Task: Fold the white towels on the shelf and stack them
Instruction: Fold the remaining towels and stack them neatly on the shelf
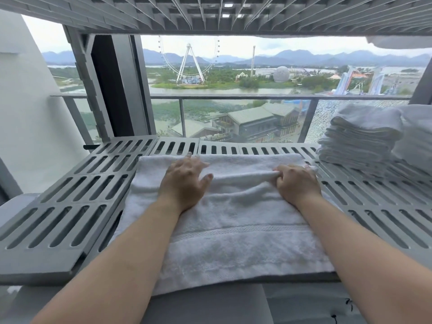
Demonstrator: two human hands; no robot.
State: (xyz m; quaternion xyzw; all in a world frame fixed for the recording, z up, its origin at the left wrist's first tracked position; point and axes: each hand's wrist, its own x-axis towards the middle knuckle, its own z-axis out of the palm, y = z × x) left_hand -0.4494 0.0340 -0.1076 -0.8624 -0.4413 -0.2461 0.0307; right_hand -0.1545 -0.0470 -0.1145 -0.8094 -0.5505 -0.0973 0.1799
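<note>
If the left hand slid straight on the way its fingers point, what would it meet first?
The left hand lies flat on the white towel, so it would cross the towel's far edge onto bare slotted shelf. Nothing else seems to stand there, though depth is unclear.

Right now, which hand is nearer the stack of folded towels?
Right. The right hand pinches a ridge of the towel on the side toward the stack. The left hand presses flat on the towel, farther from it.
</note>
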